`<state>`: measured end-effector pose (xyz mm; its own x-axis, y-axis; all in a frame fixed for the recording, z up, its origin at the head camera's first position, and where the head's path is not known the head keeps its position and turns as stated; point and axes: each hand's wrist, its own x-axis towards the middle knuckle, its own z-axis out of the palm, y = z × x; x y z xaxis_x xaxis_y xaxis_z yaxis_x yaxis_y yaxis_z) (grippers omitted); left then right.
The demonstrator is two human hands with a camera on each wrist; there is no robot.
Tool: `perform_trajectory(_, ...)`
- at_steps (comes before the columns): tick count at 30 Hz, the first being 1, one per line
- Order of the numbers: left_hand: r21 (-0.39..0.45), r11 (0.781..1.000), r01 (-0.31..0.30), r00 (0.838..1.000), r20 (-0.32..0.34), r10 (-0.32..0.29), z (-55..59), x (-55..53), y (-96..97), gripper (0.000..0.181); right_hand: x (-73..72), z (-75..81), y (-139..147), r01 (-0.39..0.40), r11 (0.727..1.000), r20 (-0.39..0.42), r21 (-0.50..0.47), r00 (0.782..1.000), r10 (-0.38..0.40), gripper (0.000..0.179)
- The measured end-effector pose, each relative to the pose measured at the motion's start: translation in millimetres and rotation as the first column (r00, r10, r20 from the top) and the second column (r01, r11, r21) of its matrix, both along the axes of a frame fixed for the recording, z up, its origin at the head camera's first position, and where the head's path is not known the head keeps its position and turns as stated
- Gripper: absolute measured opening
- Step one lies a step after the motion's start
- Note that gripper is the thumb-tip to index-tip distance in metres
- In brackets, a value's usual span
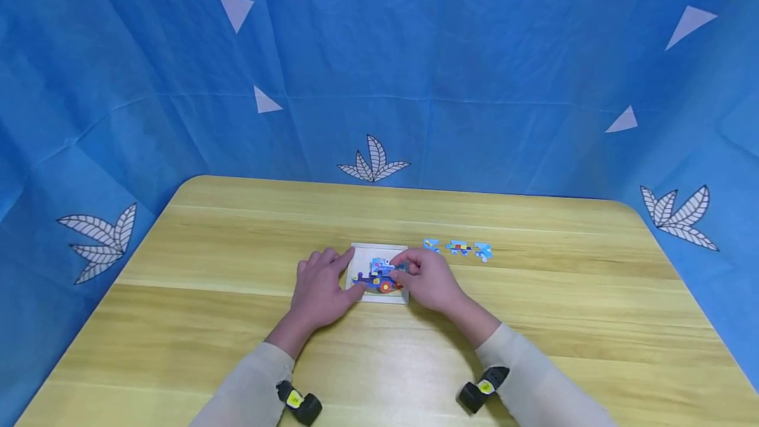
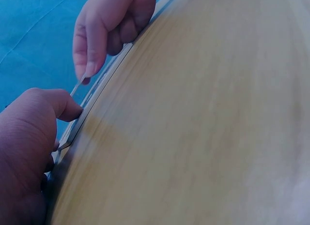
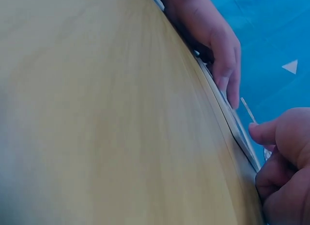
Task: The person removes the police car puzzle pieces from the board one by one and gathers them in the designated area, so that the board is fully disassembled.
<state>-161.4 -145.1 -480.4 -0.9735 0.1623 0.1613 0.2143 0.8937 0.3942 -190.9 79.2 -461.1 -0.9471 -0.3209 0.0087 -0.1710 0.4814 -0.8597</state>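
Observation:
A small white-framed puzzle tray (image 1: 379,245) lies on the table, partly filled with pieces forming a picture of a vehicle with a red wheel. My left hand (image 1: 323,287) holds the tray's left side, thumb at the lower edge and index finger by the upper left corner. Over the tray, my right hand (image 1: 431,279) pinches a blue puzzle piece (image 1: 382,267) between thumb and fingers. That thin puzzle piece (image 3: 247,108) stands tilted above the tray in the right wrist view. Fingers hide the tray's right part.
Right of the tray, near its top edge, lie three loose puzzle pieces (image 1: 458,247) in a row. They rest on a wood-grain table (image 1: 237,236) with rounded far corners. A blue cloth (image 1: 379,51) with white triangles and leaf prints hangs behind it.

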Motion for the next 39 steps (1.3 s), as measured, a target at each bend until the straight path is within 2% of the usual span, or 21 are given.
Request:
perform_trajectory(12,0.012,1.000,-0.012,1.000,0.014,0.012,1.9,2.6,0.6,0.075,5.5,-2.3,41.9,0.055,0.997,-0.008,0.056,0.998,-0.054,0.012)
perform_trajectory(20,0.009,1.000,-0.013,1.000,0.015,0.013,1.6,2.1,1.0,0.075,7.5,-3.5,65.2,0.071,0.994,-0.052,0.088,0.996,-0.067,0.012)
perform_trajectory(31,0.011,1.000,-0.011,1.000,0.018,0.011,0.9,1.0,1.4,0.075,3.3,-1.1,77.7,0.061,0.984,-0.056,0.164,0.997,-0.052,0.010)
perform_trajectory(39,0.016,1.000,-0.012,1.000,0.028,0.012,0.7,0.5,0.8,0.075,2.5,1.0,80.5,0.080,0.981,-0.047,0.178,0.996,-0.073,0.010)
